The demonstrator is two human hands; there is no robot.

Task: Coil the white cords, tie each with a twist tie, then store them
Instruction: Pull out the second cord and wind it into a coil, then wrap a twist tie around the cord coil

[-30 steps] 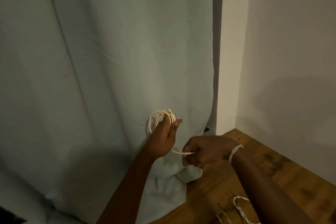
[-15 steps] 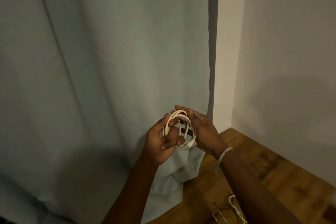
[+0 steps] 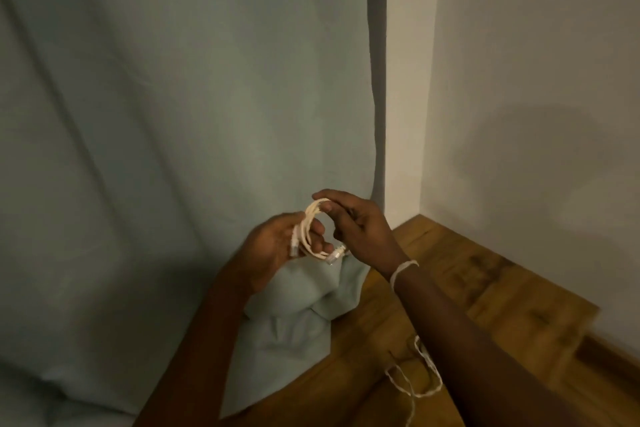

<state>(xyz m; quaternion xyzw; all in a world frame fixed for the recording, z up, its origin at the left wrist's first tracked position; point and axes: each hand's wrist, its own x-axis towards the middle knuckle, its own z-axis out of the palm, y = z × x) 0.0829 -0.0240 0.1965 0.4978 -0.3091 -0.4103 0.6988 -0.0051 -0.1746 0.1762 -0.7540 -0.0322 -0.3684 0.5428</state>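
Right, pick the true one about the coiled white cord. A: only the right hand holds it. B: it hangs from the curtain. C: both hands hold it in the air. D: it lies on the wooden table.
C: the coiled white cord is up off the wooden table, gripped by the left hand and pinched at the top by the right hand.
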